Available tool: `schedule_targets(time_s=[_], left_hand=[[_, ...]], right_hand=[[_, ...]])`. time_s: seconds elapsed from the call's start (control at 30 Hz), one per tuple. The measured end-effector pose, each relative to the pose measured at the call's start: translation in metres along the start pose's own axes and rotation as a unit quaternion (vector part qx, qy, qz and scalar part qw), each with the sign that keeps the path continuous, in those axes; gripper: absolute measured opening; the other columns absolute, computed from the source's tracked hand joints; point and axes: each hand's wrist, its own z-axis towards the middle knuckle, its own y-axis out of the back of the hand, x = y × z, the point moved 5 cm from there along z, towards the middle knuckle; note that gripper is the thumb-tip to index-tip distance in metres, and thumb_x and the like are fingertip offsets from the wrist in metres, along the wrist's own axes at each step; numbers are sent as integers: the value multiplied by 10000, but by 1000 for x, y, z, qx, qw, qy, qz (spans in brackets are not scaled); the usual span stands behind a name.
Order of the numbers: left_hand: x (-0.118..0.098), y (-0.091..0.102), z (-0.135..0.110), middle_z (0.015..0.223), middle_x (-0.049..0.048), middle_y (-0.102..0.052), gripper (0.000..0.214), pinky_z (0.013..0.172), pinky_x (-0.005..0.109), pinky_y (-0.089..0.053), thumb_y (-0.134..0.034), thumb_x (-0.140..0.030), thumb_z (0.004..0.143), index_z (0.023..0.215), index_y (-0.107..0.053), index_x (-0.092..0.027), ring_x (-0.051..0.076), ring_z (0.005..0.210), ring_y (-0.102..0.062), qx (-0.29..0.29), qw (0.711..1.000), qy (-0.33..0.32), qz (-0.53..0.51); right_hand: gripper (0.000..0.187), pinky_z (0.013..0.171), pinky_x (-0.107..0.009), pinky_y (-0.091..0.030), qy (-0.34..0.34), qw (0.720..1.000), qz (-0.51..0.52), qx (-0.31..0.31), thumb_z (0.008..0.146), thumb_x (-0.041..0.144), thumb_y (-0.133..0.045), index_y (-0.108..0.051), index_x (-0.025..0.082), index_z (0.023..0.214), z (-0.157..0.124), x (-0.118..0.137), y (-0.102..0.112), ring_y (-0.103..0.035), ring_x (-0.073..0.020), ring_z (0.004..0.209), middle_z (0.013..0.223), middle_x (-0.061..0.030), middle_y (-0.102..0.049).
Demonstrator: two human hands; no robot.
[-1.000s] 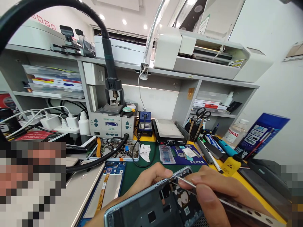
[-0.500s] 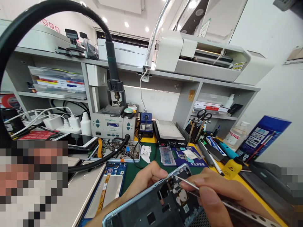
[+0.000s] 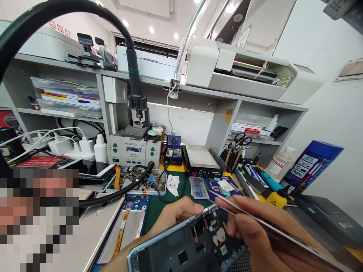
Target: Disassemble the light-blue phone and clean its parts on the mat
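- Metal tweezers [image 3: 255, 215] — thin, stiff — are pinched in the right hand [image 3: 255, 230].
- Opened phone [image 3: 190, 245], likely fragile inside, is gripped by its edges in the left hand [image 3: 170, 219].

I see shiny metal tweezers [image 3: 255, 215], glossy phone frame [image 3: 181, 245] w/ matt dark plastic inside, matt green table [image 3: 159, 211] mat.
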Motion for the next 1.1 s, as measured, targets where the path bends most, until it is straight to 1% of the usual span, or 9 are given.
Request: schedule_targets(time_s=[0.1, 0.23, 0.37, 0.43, 0.6, 0.73, 0.83, 1.0, 1.1], left_hand=[[0, 1, 2, 565, 48, -674, 270, 569, 250, -454, -691, -425, 690, 662, -684, -157, 194, 582, -618, 0, 1000, 8, -7], [-4, -1, -1, 688, 78, -741, 308, 566, 260, -472, -654, -417, 719, 811, -730, -133, 205, 611, -649, 3, 1000, 8, -18], [-9, -4, -9, 732, 111, -759, 392, 621, 292, -516, -608, -430, 726, 884, -734, -95, 237, 657, -684, 10, 999, 8, -36], [-10, -5, -13, 719, 111, -758, 384, 633, 289, -519, -590, -409, 734, 883, -735, -86, 235, 659, -685, 11, 999, 5, -45], [-10, -12, -18, 733, 102, -766, 388, 633, 270, -507, -577, -402, 754, 914, -744, -91, 226, 668, -690, 14, 999, -4, -49], [-11, -20, -21, 774, 122, -773, 422, 630, 269, -503, -575, -399, 771, 968, -746, -67, 222, 667, -690, 22, 999, -2, -44], [-13, -24, -24, 838, 134, -780, 419, 651, 288, -514, -562, -377, 792, 1008, -745, -68, 235, 704, -696, 15, 999, -6, -43], [-15, -22, -27, 831, 123, -777, 374, 646, 281, -510, -541, -343, 812, 986, -748, -84, 228, 716, -686, -12, 999, -14, -43], [-12, -21, -25, 861, 127, -778, 418, 627, 290, -503, -540, -380, 772, 986, -742, -83, 233, 691, -676, 5, 999, 4, -41]], right_hand=[[152, 594, -171, -620, -17, 998, 55, 17, 872, 255, -758, -779, 296, 1017, 8, -6, 1, -742, -136, 610, 835, 20, -812], [102, 651, -153, -625, -44, 998, 39, 21, 868, 290, -759, -786, 305, 966, 15, -11, 6, -759, -134, 682, 881, 28, -816], [121, 653, -149, -633, -28, 994, 21, 102, 886, 262, -729, -783, 315, 980, 20, -10, -1, -777, -146, 715, 914, 38, -817], [133, 649, -165, -639, -22, 992, 27, 120, 881, 244, -728, -783, 309, 983, 21, -9, -3, -780, -158, 713, 896, 34, -817], [127, 642, -174, -639, -32, 995, 24, 95, 872, 259, -735, -790, 317, 971, 19, -9, -5, -757, -146, 631, 796, 43, -803], [96, 527, -134, -611, -35, 997, 23, 66, 852, 253, -747, -795, 298, 921, 16, -7, -4, -725, -124, 536, 718, 48, -781], [75, 460, -139, -600, -29, 998, 17, 53, 835, 241, -764, -787, 282, 893, 14, -4, -3, -720, -136, 493, 676, 47, -770], [104, 474, -133, -608, -5, 998, 22, 56, 850, 226, -755, -771, 277, 939, 10, -1, -5, -727, -140, 486, 645, 47, -751], [105, 518, -136, -622, 11, 998, 20, 62, 853, 217, -751, -768, 275, 938, 8, 0, -4, -726, -135, 495, 645, 44, -750]])
